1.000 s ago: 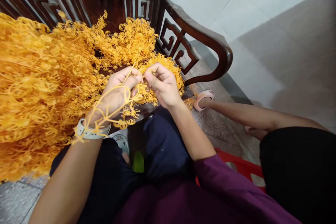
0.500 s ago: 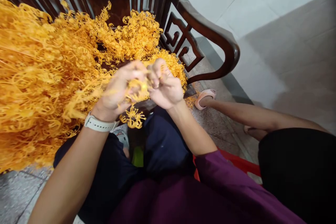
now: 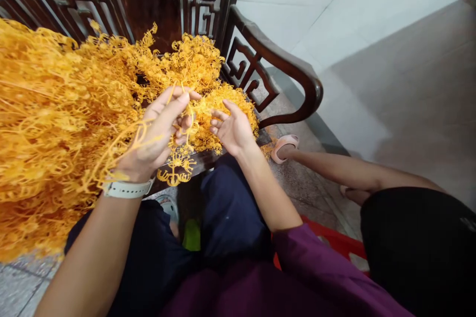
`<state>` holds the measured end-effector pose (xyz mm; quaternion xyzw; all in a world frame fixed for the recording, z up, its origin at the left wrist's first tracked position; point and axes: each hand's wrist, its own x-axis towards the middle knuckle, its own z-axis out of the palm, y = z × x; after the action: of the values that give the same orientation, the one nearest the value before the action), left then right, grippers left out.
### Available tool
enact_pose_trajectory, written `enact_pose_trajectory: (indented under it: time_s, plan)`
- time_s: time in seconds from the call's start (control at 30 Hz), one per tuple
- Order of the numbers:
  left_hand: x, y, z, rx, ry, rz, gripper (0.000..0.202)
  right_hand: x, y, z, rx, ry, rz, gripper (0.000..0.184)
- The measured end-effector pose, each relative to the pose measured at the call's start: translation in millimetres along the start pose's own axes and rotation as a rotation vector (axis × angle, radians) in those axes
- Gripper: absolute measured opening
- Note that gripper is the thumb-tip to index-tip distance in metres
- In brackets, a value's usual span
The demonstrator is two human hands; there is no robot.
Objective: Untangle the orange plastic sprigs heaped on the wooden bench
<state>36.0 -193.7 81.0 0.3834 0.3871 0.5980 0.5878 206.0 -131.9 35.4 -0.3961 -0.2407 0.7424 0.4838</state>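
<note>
My left hand (image 3: 158,126), with a pale watch on its wrist, pinches a yellow plastic flower sprig (image 3: 176,166) between thumb and fingers. Thin stems rise above the pinch, and curly flower heads dangle below the palm. More strands lie across the back of this hand. My right hand (image 3: 234,129) is a little to the right, palm turned up and fingers apart, holding nothing. Behind it lies a small heap of the same yellow sprigs (image 3: 206,129) on the seat. A far larger pile of yellow sprigs (image 3: 48,133) fills the left side.
The dark wooden chair (image 3: 148,0) has a carved back and a curved armrest (image 3: 290,59) on the right. Another person's leg (image 3: 334,168) in a pink sandal (image 3: 284,148) is at the right. A red plastic edge (image 3: 334,237) shows beside my thigh.
My hands were together over the sprig, blurred by motion. Now the right hand has come away, empty, with fingers spread. The left hand keeps the sprig. The view has shifted slightly.
</note>
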Motion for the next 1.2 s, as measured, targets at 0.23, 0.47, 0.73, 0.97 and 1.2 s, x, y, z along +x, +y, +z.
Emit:
enact_pose_trajectory:
  time_s: [0.23, 0.47, 0.73, 0.97, 1.2]
  plan:
    - [3.3, -9.4, -2.9, 0.162, 0.008, 0.010, 0.027, -16.7, 9.8, 12.1, -0.217, -0.204, -0.456, 0.038]
    - [3.2, -7.5, -4.5, 0.204, 0.090, 0.056, 0.028, -16.3, 12.8, 8.6, -0.204, -0.356, -0.508, 0.025]
    - [-0.5, -1.1, 1.2, 0.534, 0.008, 0.017, 0.032, -19.4, 15.5, 16.4, -0.188, -0.314, -0.501, 0.032]
    - [9.0, 2.7, 1.8, 0.341, -0.039, 0.038, 0.031, -27.3, -2.2, 22.2, -0.101, -0.395, -0.280, 0.033]
    - [9.4, -1.6, 18.8, -0.202, -0.050, -0.152, 0.043, -22.2, -1.6, 22.6, 0.133, -0.554, -0.152, 0.028]
